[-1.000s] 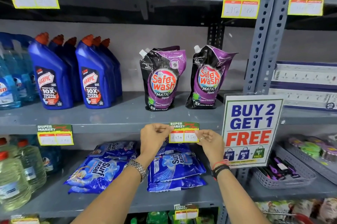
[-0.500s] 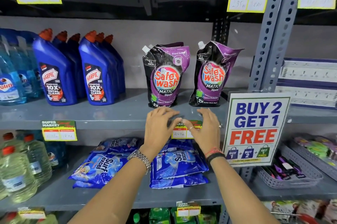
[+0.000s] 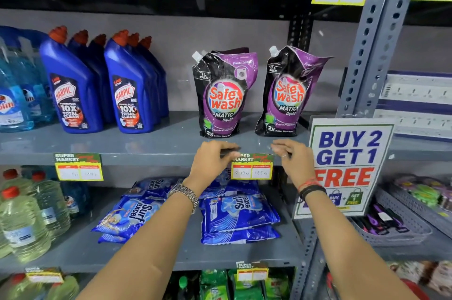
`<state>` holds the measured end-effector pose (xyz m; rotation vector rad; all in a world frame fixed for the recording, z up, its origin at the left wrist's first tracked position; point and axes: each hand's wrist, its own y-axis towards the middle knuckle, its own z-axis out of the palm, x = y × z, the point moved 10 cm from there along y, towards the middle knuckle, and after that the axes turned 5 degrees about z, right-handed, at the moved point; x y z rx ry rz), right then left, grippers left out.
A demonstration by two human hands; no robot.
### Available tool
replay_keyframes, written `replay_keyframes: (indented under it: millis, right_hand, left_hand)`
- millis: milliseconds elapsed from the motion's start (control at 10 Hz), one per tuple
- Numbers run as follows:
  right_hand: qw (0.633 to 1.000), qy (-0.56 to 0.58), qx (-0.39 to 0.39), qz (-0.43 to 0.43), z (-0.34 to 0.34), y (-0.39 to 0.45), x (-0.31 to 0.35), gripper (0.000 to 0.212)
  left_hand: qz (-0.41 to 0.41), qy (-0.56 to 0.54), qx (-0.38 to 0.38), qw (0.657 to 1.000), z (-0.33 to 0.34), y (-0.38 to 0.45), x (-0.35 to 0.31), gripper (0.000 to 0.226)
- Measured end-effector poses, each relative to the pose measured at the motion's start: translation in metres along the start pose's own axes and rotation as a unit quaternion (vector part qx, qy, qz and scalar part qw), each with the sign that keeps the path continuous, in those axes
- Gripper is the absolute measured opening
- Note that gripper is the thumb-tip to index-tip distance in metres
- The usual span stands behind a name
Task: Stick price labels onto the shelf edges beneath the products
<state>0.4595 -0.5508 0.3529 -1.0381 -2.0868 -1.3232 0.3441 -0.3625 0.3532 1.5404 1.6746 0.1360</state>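
Now, starting at the left, a price label (image 3: 78,167) is already stuck on the middle shelf edge (image 3: 146,160) beneath the blue Harpic bottles (image 3: 102,84), well apart from your hands. Your left hand (image 3: 210,162) sits at the top left corner of the label you are fixing (image 3: 252,166); its fingers (image 3: 230,150) are curled over the lip of the shelf and drawn together, apparently pressing the corner rather than clamping it. The label hangs from the edge directly beneath the two Safewash pouches (image 3: 259,92), its lower part dropping below the edge in front of the Surf Excel packs (image 3: 234,211). Your right hand (image 3: 293,162) is just beside the label's top right corner, fingers loosely curled; whether they touch the paper cannot be told.

Judging by its look, the label is thin, light card or paper: it will flex and crease easily, and only the top strip has the shelf behind it. So press along that green header, flat with the fingertips, working from the middle out to the corners, and leave the yellow lower part alone, since pushing there would only fold it.

Little blocks you. The pouches stand just behind your fingers, soft and easy to nudge over, so keep your knuckles low. On the right, the BUY 2 GET 1 FREE sign (image 3: 347,167) stands close to your right wrist; a wide movement could knock it.
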Motion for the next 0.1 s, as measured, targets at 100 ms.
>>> replay_keyframes:
  millis: [100]
  right_hand:
    - [1.000,0.001,0.005,0.011,0.0018,0.0000,-0.0003,0.014]
  left_hand:
    - [-0.013,-0.021,0.027,0.999,0.0035,0.0017,0.0000,0.029]
